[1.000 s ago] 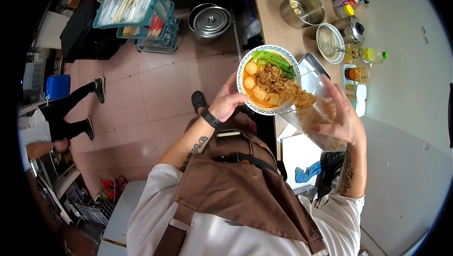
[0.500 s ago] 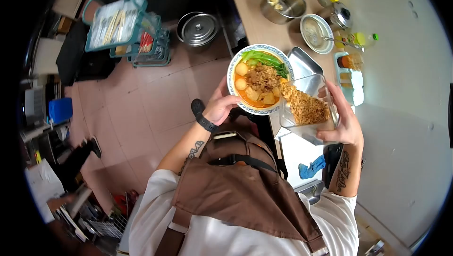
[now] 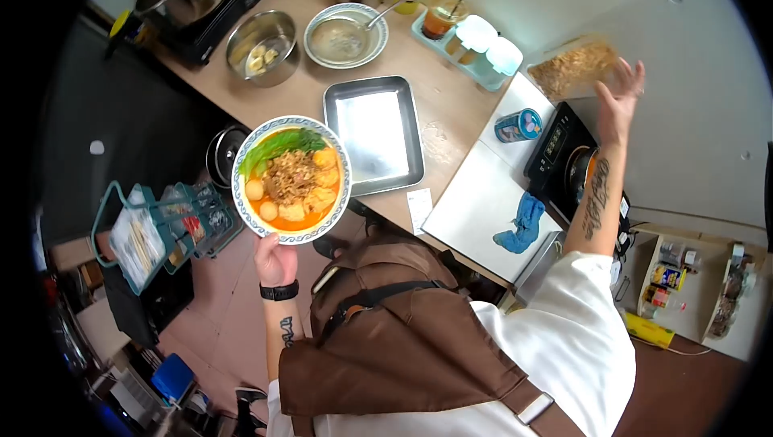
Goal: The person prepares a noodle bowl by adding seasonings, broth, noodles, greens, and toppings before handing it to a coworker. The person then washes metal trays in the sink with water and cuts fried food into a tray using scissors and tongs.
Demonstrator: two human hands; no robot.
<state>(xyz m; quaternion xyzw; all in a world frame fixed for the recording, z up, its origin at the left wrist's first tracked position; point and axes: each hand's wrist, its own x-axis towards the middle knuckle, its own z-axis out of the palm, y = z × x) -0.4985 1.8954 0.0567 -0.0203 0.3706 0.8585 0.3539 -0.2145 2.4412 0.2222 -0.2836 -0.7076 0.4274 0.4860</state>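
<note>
My left hand [image 3: 275, 261] grips the near rim of a patterned bowl [image 3: 291, 179], held level beside an empty metal tray [image 3: 375, 133]. In the bowl are orange broth, green leaves, round balls, yellowish chunks and brown crumbled topping in the middle. At the upper right my right hand [image 3: 620, 92] is stretched out at a clear container [image 3: 573, 67] of golden crispy bits, its thumb and fingers around the near end. The container is blurred and above the level of the white worktop.
A steel pot [image 3: 262, 49], a bowl with a ladle [image 3: 346, 36] and a teal condiment tray [image 3: 459, 49] stand along the back. A blue can [image 3: 518, 125], a blue cloth [image 3: 523, 224] and a black cooker [image 3: 555, 151] are to the right. Another person's shoe [image 3: 251, 394] shows lower left.
The view has swung right. My right hand has carried the clear container away from the bowl to the far right. My left hand still holds the bowl, now beside the tray.
</note>
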